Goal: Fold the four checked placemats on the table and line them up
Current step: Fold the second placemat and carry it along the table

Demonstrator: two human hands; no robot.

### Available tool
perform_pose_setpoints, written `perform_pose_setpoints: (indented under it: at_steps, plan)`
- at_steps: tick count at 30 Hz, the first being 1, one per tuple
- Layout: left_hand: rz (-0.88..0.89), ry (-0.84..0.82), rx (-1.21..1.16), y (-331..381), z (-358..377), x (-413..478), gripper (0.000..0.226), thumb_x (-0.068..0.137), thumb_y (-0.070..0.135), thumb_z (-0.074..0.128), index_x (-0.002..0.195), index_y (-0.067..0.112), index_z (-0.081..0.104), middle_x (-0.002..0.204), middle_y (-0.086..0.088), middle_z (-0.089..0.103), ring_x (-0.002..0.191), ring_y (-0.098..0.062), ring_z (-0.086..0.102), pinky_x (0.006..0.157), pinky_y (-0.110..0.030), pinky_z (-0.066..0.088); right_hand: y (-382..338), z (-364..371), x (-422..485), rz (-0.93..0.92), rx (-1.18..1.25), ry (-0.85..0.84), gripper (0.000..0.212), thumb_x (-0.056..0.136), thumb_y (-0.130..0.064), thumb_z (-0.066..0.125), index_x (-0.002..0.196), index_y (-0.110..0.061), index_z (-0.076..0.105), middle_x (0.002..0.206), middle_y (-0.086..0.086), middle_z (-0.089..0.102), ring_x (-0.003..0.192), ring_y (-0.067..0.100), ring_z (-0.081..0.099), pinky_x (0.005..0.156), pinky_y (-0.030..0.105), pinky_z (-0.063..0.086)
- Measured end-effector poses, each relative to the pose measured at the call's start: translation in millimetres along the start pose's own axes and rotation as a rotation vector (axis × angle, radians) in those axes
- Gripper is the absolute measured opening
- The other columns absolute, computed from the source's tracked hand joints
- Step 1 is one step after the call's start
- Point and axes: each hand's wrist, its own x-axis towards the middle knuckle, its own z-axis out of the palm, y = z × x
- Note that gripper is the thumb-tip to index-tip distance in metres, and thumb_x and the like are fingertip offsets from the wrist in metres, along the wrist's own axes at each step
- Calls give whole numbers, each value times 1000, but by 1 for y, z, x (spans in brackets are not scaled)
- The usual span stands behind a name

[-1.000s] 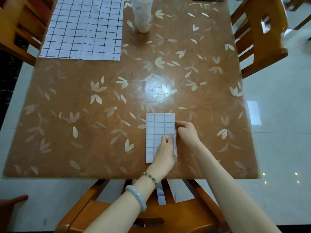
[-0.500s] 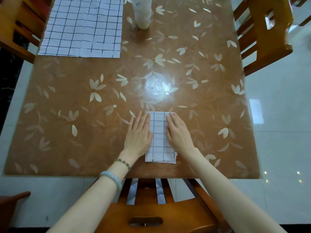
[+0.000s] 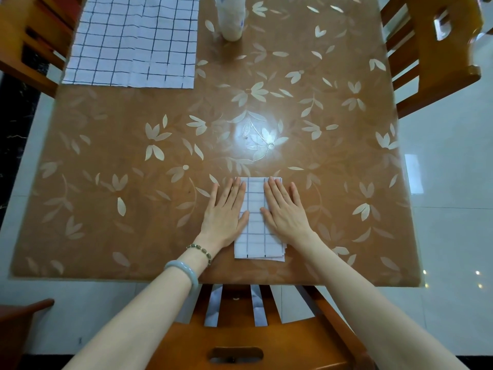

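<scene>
Both hands, left hand (image 3: 225,212) and right hand (image 3: 285,209), press flat, fingers straight, on the folded placemat (image 3: 257,222).

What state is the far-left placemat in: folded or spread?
Spread: the placemat lies flat and wide on the table, many checks across, only crease lines showing. Its far edge is out of frame.

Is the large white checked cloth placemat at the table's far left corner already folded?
No, that white checked cloth placemat lies spread open and flat on the brown flowered table.
</scene>
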Motion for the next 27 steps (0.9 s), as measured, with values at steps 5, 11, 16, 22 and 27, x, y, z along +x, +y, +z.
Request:
perform_pose_setpoints:
  at_steps: [5, 11, 16, 22, 27]
  plan:
    - [7, 21, 38, 1, -1, 0, 68, 96, 47, 17, 150, 6, 15, 158, -11, 12, 148, -23, 13, 117, -49, 10, -5, 5, -14, -21, -15, 43, 66, 100, -46, 8, 146, -3, 27, 153, 14, 27, 143, 25, 23, 116, 49, 9]
    - [123, -11, 117, -3, 5, -17, 71, 99, 52, 11, 151, 5, 19, 158, -12, 20, 148, -23, 13, 118, -49, 12, -3, 14, -19, 3, -24, 35, 66, 99, -49, 8, 149, -7, 18, 156, 10, 18, 145, 22, 16, 116, 51, 9]
    - [252, -33, 137, -16, 13, -66, 75, 95, 57, 21, 150, 5, 22, 156, -12, 27, 148, -24, 9, 118, -49, 9, -3, 15, -20, 2, -28, 28, 68, 98, -49, 5, 149, -7, 17, 157, 9, 16, 145, 22, 15, 116, 51, 6]
    - [235, -3, 90, -15, -7, -47, 84, 94, 67, 12, 151, 5, 16, 158, -12, 14, 148, -21, 5, 118, -49, 6, -4, 14, -20, -3, -30, 39, 68, 98, -49, 4, 149, -6, 18, 156, 10, 18, 145, 23, 16, 115, 50, 6]
    - [252, -56, 173, -13, -22, 19, 87, 89, 71, 1, 151, 10, -7, 157, -6, -6, 144, -15, -11, 117, -47, -9, -4, 16, -19, -3, -49, 46, 66, 98, -49, 17, 150, -7, 16, 157, 9, 14, 146, 22, 12, 116, 50, 5]
